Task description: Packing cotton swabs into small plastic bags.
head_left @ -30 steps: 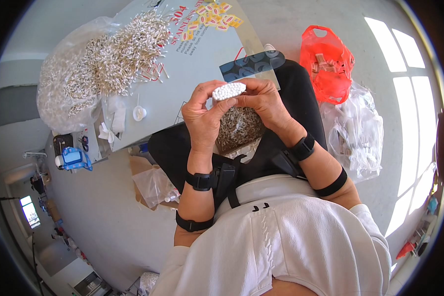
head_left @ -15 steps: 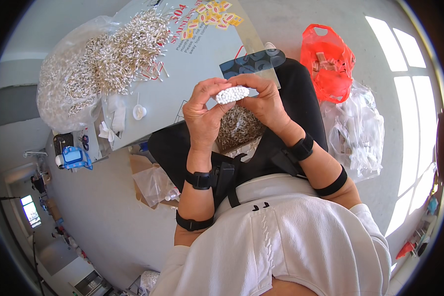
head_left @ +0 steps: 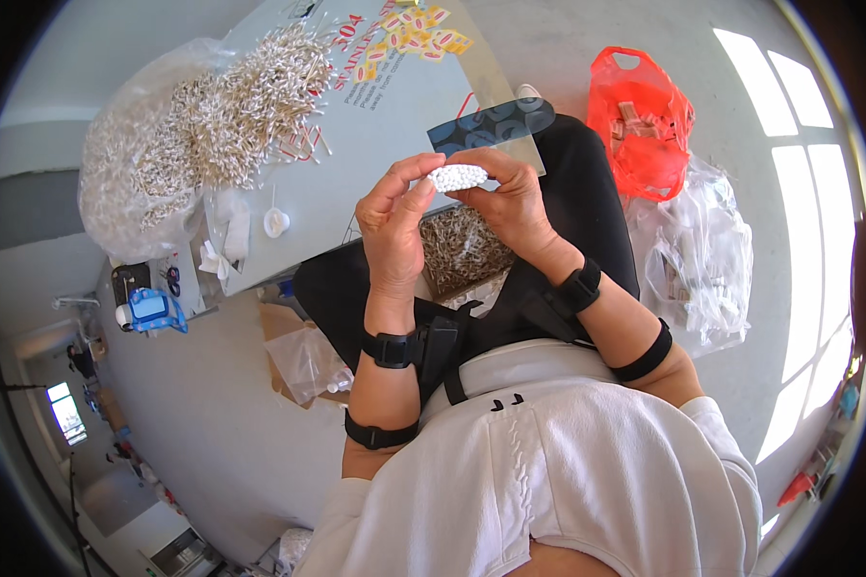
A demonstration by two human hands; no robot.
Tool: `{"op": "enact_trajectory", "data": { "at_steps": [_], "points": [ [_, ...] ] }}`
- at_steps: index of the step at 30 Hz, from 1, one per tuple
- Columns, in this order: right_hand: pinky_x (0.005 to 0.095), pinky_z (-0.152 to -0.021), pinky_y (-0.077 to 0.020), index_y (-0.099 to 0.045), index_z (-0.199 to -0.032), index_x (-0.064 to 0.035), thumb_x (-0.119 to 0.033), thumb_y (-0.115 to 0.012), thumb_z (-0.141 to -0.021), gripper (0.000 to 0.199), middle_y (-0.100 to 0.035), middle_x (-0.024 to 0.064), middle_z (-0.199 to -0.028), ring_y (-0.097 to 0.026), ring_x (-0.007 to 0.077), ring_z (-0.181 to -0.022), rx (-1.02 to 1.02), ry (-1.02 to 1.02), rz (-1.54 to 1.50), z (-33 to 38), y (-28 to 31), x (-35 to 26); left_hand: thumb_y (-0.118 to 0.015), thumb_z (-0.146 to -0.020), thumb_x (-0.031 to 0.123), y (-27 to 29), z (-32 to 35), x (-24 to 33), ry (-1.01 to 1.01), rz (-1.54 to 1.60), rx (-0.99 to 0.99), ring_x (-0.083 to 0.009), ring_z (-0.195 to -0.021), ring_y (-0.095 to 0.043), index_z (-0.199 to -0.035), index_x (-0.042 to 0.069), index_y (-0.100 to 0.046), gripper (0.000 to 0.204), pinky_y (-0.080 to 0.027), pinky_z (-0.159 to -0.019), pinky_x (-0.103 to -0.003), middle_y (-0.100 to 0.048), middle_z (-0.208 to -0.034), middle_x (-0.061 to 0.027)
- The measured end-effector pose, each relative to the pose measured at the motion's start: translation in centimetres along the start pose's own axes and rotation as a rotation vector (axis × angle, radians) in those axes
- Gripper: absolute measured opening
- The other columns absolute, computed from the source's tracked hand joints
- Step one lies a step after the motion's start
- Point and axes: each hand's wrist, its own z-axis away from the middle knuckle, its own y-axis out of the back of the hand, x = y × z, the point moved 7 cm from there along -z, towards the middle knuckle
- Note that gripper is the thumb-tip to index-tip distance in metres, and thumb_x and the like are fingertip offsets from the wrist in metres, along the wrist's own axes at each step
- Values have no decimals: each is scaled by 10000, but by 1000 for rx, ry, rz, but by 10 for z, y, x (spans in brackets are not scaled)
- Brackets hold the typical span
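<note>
A tight bundle of cotton swabs [head_left: 459, 178] is held up above my lap, its white cotton tips facing me. My left hand [head_left: 394, 216] grips its left end, thumb below and fingers above. Around the right end, my right hand [head_left: 512, 197] is closed with its thumb underneath. The sticks behind the tips are hidden by the fingers. Below the hands, between my legs, a box of loose swabs [head_left: 467, 245] sits partly covered by my forearms.
At the left, a large heap of swabs [head_left: 250, 115] spills from a clear plastic bag [head_left: 115, 192] onto the table [head_left: 356, 144]. Yellow labels [head_left: 419, 34] lie at its far end. A red plastic bag [head_left: 640, 125] and clear bags [head_left: 693, 260] stand on the floor at right.
The bundle has shifted slightly right and tilted, showing a narrower face of tips. My left thumb has moved up against its left end.
</note>
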Motion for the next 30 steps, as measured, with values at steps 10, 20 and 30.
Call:
{"op": "enact_trajectory", "data": {
  "at_steps": [10, 20, 30],
  "points": [
    [297, -751, -474, -658, -921, -33, 38, -691, -684, 249, -658, 76, -858, -605, 206, -825, 29, 64, 97, 0, 4, -5, -576, -822, 10, -4, -1, 4, -85, -135, -35, -131, -932, -569, -958, -29, -657, 163, -435, -848, -255, -641, -996, -85],
    [354, -736, -482, -643, -935, -44, 47, -651, -637, 312, -645, 104, -867, -600, 294, -837, 46, 220, 337, 2, -1, -26, -579, -782, -36, -1, 0, 2, -51, -19, -18, -157, -953, -571, -978, -45, -636, 204, -443, -863, -277, -616, -1041, -111],
    [364, -729, -480, -628, -934, -43, 47, -640, -633, 314, -635, 111, -857, -596, 310, -829, 59, 255, 321, 3, 0, -29, -521, -683, -110, -9, -1, 6, -85, -98, -95, -190, -1039, -551, -1012, -54, -628, 350, -412, -952, -320, -587, -1085, -128]
  ]
}}
